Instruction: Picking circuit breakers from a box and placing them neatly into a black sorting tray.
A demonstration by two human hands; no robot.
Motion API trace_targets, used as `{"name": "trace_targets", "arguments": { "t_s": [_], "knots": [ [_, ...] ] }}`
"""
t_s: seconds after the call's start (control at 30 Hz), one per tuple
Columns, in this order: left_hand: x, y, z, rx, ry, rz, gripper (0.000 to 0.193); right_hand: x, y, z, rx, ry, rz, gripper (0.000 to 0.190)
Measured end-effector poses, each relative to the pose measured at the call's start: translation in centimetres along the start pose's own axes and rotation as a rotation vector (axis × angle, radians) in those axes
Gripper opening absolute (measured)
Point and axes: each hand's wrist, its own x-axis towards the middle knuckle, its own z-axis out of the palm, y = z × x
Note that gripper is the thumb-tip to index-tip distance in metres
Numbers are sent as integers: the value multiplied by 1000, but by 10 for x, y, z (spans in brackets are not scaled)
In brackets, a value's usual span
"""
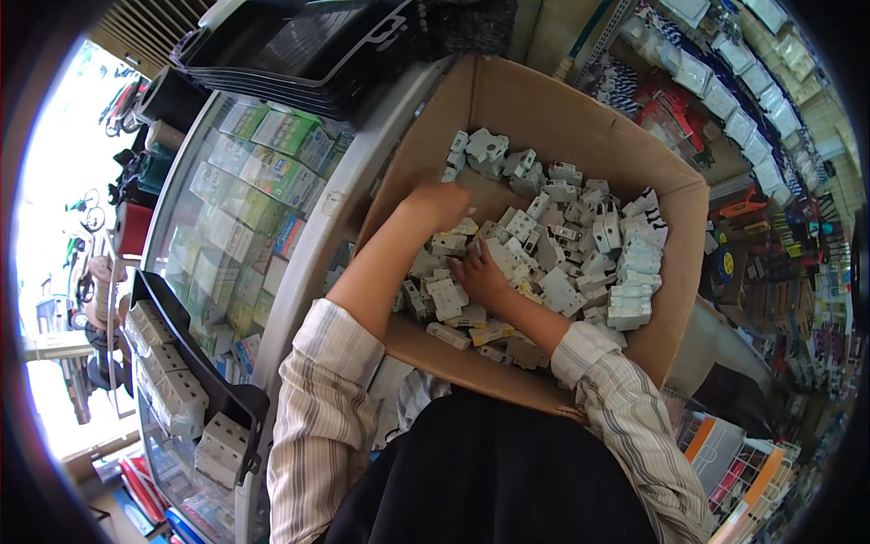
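Observation:
A large cardboard box (578,109) stands before me, holding a loose heap of light grey modular circuit breakers (561,289). My left hand (442,205) is inside its left part with the fingers curled down, above a breaker (454,243); its fingertips are hidden, so I cannot tell whether it holds anything. Just below and to the right, my right hand (482,275) rests on the heap, fingers apart, touching breakers. Along the right wall several breakers stand in a neat row (637,265). A few more breakers (486,146) sit near the far left corner.
Left of the box is a glass display counter (333,204) with packaged goods. Stacked black trays (292,54) lie on its far end; a black bin (163,306) with white device boxes is nearer. Hanging goods (734,102) line the right side. A wire basket (734,469) is at lower right.

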Motion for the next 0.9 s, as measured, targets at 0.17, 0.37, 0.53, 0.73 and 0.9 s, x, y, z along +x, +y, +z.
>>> {"name": "trace_targets", "arguments": {
  "t_s": [0.17,0.37,0.53,0.73,0.9],
  "knots": [
    [-2,-5,-5,-13,21,-16,36,6,-6,-1,96,183,-65,59],
    [-6,-6,-7,-35,2,-44,37,11,-11,-30,207,126,-218,62],
    [-6,0,-13,-17,-23,-25,38,24,11,-60,656,-286,-216,45],
    [-6,-1,-12,-35,0,-11,37,24,14,-58,944,-302,38,27],
    [-4,-2,-12,-28,-16,-2,37,31,6,-43,857,-287,-53,28]
  ]
}}
